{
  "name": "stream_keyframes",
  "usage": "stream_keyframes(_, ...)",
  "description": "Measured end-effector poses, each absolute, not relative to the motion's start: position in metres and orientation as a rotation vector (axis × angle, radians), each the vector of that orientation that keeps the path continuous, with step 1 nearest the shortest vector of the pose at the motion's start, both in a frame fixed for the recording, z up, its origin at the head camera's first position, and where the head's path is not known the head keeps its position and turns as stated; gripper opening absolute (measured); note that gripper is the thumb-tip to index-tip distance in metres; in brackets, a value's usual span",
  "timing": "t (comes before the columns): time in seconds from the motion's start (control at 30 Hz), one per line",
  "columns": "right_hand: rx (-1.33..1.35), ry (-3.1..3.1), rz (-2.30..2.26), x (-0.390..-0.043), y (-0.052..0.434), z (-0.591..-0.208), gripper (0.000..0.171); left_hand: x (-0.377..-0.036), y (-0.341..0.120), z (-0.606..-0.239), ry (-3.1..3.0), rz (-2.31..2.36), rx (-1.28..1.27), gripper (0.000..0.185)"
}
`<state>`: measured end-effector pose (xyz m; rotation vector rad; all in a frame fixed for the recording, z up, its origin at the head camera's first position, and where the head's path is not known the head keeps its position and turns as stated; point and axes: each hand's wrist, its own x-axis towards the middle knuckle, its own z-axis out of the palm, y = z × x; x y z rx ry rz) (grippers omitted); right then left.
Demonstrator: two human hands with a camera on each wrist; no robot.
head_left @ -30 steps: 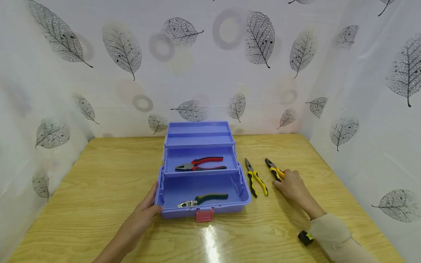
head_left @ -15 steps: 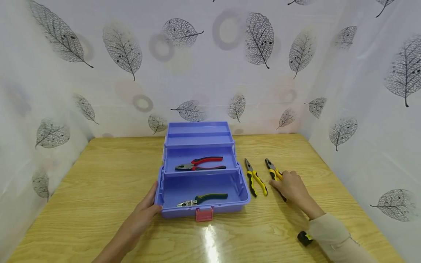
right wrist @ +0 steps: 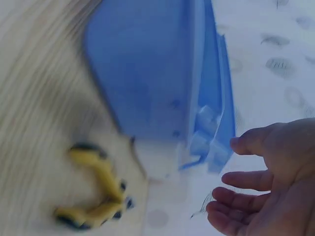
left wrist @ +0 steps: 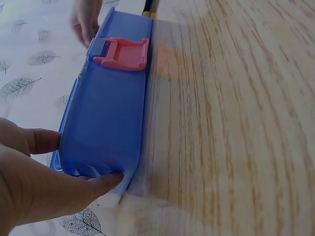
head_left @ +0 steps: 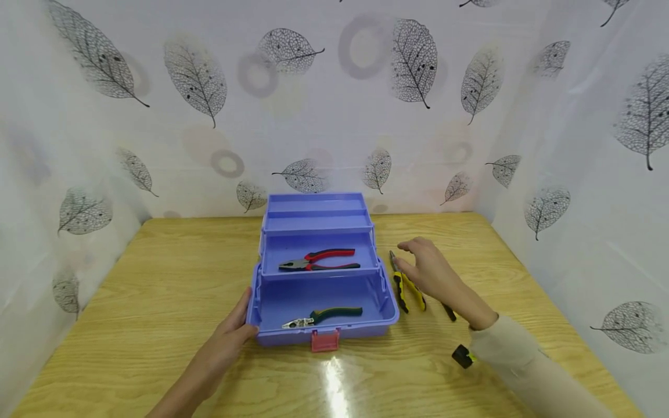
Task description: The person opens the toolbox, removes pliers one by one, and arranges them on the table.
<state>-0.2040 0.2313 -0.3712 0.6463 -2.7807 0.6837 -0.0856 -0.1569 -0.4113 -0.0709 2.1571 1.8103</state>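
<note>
A blue-purple toolbox (head_left: 277, 338) stands with its tiers spread, a pink latch (left wrist: 125, 54) on its front. My left hand (head_left: 230, 334) holds its left front corner, the thumb on the outside. Red-and-black combination pliers (head_left: 331, 253) lie in the middle tray, and green-handled pliers (head_left: 337, 312) rest in the bottom compartment. To the right of the box, my right hand (head_left: 431, 270) hovers with spread fingers over yellow-and-black long-nose pliers (head_left: 399, 285), holding nothing. Yellow pliers (right wrist: 106, 179) show blurred in the right wrist view. Another pair of pliers (head_left: 449, 312) is mostly hidden beneath the right wrist.
A small black object (head_left: 462, 356) with a yellow-green patch, perhaps a tape measure, lies by the right sleeve (head_left: 504, 345). The wooden table (head_left: 157, 278) is bounded by a leaf-patterned curtain (head_left: 324, 116) at the back and sides.
My right hand has let go of the farther-right pliers and moved left and up, over the long-nose pliers. The left hand and toolbox have stayed in place.
</note>
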Motion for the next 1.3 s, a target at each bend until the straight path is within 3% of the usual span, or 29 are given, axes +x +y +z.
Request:
stream_keyframes(0.37, 0.932, -2.793, 0.836, -0.214, 0.178, -0.35, 0.038, -0.084, -0.155, -0.411, 2.153, 1.838, -0.08, 0.082)
stream_keyframes(0.6, 1.018, -2.969, 0.668, -0.226, 0.155, -0.35, 0.05, -0.084, -0.154, -0.41, 2.157, 1.823, -0.097, 0.082)
stream_keyframes(0.83, 1.092, -3.113, 0.588, -0.234, 0.136, -0.348, 0.043, -0.084, -0.154, -0.411, 2.161, 1.811, -0.103, 0.081)
stream_keyframes(1.13, 1.184, -3.172, 0.7, -0.246, 0.118, -0.345, 0.063, -0.085, -0.156, -0.411, 2.156, 1.827, -0.087, 0.081)
stream_keyframes(1.3, 1.204, -3.182, 0.784, -0.252, 0.114, -0.349, 0.064, -0.085, -0.156, -0.411, 2.136, 1.835, -0.082, 0.081)
